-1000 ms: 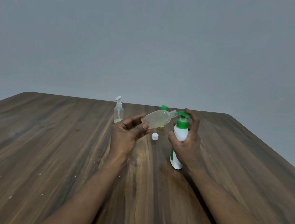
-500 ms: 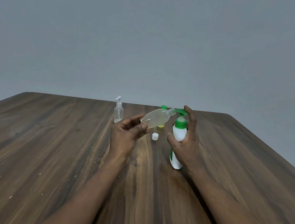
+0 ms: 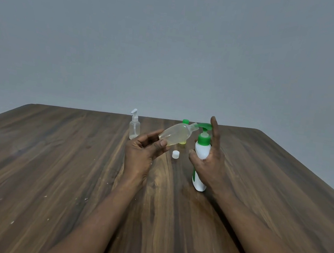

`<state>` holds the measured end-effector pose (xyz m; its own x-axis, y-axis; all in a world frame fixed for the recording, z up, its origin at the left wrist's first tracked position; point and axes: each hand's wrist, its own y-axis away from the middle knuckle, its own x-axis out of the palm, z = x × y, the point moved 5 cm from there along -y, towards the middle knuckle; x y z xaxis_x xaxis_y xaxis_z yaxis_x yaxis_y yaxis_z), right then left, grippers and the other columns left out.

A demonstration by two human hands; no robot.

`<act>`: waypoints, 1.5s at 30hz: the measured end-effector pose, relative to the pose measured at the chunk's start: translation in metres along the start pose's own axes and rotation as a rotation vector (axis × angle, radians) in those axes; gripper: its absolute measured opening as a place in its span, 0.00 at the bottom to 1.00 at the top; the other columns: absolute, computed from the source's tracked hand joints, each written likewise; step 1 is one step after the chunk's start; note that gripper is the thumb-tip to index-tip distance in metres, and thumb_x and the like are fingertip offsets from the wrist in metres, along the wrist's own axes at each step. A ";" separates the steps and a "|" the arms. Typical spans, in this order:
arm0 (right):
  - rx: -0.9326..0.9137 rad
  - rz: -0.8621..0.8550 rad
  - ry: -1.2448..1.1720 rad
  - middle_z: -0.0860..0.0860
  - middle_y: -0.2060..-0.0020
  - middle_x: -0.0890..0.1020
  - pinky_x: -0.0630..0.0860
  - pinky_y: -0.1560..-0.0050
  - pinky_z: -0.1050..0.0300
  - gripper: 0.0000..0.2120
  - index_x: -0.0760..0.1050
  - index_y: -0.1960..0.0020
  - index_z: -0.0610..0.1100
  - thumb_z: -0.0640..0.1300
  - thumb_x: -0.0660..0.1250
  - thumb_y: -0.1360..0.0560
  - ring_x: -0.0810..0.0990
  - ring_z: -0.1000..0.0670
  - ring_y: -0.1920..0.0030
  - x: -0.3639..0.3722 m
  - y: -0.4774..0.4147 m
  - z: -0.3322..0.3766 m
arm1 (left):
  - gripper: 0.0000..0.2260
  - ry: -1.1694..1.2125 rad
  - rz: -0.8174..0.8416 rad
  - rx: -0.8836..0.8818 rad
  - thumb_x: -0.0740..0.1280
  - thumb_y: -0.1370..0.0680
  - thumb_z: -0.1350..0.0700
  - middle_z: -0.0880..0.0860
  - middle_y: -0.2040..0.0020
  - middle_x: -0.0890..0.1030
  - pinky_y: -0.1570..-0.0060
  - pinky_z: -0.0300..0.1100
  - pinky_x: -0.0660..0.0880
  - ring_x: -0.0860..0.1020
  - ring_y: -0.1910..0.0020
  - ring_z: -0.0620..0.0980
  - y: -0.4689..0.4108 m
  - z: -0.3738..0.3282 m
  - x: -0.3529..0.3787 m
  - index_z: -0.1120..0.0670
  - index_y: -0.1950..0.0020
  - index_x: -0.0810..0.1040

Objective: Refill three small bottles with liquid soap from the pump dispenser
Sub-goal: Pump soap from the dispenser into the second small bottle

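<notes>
My left hand (image 3: 142,150) grips a small clear bottle (image 3: 174,134) with pale yellowish liquid, tilted so its open neck meets the green nozzle of the pump dispenser (image 3: 201,151). The dispenser is white with a green pump head and stands on the table. My right hand (image 3: 210,158) holds its body, thumb in front, index finger raised straight beside the pump head. A white cap (image 3: 175,154) lies on the table between my hands. A clear bottle with a white pump top (image 3: 134,127) stands further back on the left. A yellow bottle with a green cap (image 3: 185,121) is mostly hidden behind the held bottle.
The wooden table (image 3: 53,165) has a rounded far edge against a plain grey wall. Small white specks dot its near left surface.
The pump head has risen from its pressed position, and my right index finger has lifted off it and now points up. The left hand and bottle stay nearly still.
</notes>
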<state>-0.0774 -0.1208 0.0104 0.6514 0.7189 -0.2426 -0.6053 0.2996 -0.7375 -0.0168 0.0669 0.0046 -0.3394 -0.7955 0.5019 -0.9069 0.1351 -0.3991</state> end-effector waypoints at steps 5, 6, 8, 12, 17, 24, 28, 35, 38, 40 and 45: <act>-0.017 -0.025 -0.020 0.57 0.39 0.78 0.73 0.50 0.70 0.43 0.58 0.26 0.67 0.34 0.70 0.30 0.81 0.54 0.46 -0.002 -0.001 0.000 | 0.13 -0.005 0.000 0.001 0.72 0.28 0.71 0.57 0.52 0.87 0.56 0.42 0.83 0.86 0.51 0.54 0.000 0.000 0.000 0.59 0.47 0.85; -0.023 -0.038 -0.018 0.56 0.40 0.78 0.73 0.50 0.71 0.43 0.59 0.27 0.67 0.33 0.70 0.30 0.81 0.54 0.46 -0.003 -0.001 0.000 | 0.13 -0.014 0.000 -0.002 0.72 0.28 0.71 0.58 0.51 0.87 0.56 0.43 0.83 0.86 0.51 0.54 0.000 0.000 0.000 0.60 0.46 0.84; -0.024 -0.063 -0.019 0.56 0.41 0.79 0.73 0.52 0.72 0.41 0.61 0.30 0.66 0.32 0.71 0.30 0.81 0.55 0.47 -0.004 0.000 0.000 | 0.14 -0.034 0.000 -0.003 0.72 0.27 0.72 0.59 0.50 0.87 0.56 0.43 0.83 0.86 0.50 0.56 0.001 0.000 0.000 0.63 0.43 0.83; -0.023 -0.098 -0.037 0.56 0.43 0.79 0.72 0.55 0.73 0.38 0.62 0.32 0.64 0.33 0.72 0.30 0.81 0.56 0.50 -0.004 0.000 0.000 | 0.14 -0.043 -0.003 -0.009 0.71 0.27 0.72 0.59 0.50 0.87 0.55 0.43 0.83 0.85 0.50 0.55 0.001 0.000 0.000 0.64 0.43 0.82; -0.022 -0.004 -0.016 0.52 0.39 0.79 0.74 0.48 0.67 0.46 0.56 0.23 0.66 0.32 0.69 0.29 0.80 0.55 0.49 0.000 -0.001 0.001 | 0.13 -0.016 -0.009 -0.004 0.71 0.27 0.72 0.57 0.52 0.87 0.55 0.43 0.83 0.86 0.51 0.54 0.000 0.000 0.000 0.59 0.47 0.84; -0.037 -0.007 -0.025 0.56 0.39 0.79 0.72 0.49 0.71 0.43 0.59 0.25 0.64 0.32 0.68 0.30 0.80 0.57 0.47 -0.002 0.000 0.001 | 0.13 0.001 -0.007 -0.002 0.71 0.28 0.72 0.58 0.51 0.87 0.56 0.42 0.83 0.86 0.50 0.56 0.000 -0.001 -0.001 0.62 0.45 0.83; -0.031 -0.058 -0.017 0.55 0.43 0.78 0.74 0.52 0.68 0.39 0.62 0.30 0.62 0.31 0.71 0.29 0.81 0.55 0.48 -0.003 0.000 0.000 | 0.15 -0.037 -0.009 -0.015 0.72 0.28 0.72 0.60 0.50 0.86 0.55 0.44 0.83 0.85 0.49 0.57 0.001 0.001 0.000 0.66 0.42 0.81; -0.041 -0.026 -0.017 0.53 0.38 0.78 0.73 0.48 0.71 0.43 0.60 0.25 0.63 0.31 0.71 0.29 0.80 0.54 0.45 -0.001 -0.002 -0.004 | 0.13 -0.021 -0.001 -0.005 0.71 0.27 0.72 0.57 0.52 0.87 0.56 0.42 0.83 0.86 0.51 0.54 0.001 0.000 0.000 0.61 0.45 0.83; -0.020 0.001 0.004 0.51 0.34 0.78 0.73 0.48 0.71 0.48 0.52 0.21 0.68 0.36 0.69 0.29 0.79 0.55 0.46 0.001 -0.002 -0.004 | 0.13 -0.014 0.010 0.008 0.71 0.27 0.72 0.56 0.52 0.87 0.57 0.42 0.83 0.86 0.51 0.54 0.001 -0.001 0.001 0.60 0.46 0.84; -0.021 0.015 -0.002 0.52 0.32 0.77 0.73 0.46 0.70 0.48 0.51 0.21 0.68 0.38 0.67 0.30 0.79 0.55 0.44 0.001 -0.002 -0.004 | 0.13 -0.009 0.015 0.013 0.71 0.27 0.72 0.57 0.52 0.87 0.57 0.42 0.83 0.86 0.52 0.54 0.001 -0.002 0.002 0.61 0.46 0.84; -0.057 -0.021 -0.020 0.57 0.40 0.78 0.72 0.50 0.72 0.42 0.60 0.26 0.64 0.34 0.70 0.30 0.81 0.54 0.46 -0.002 -0.002 -0.005 | 0.13 -0.010 0.007 0.002 0.71 0.27 0.72 0.58 0.52 0.87 0.57 0.41 0.83 0.86 0.52 0.54 0.001 -0.001 0.001 0.62 0.45 0.83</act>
<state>-0.0746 -0.1260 0.0092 0.6540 0.7253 -0.2148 -0.5644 0.2789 -0.7769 -0.0184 0.0670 0.0051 -0.3429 -0.8005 0.4916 -0.9042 0.1394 -0.4037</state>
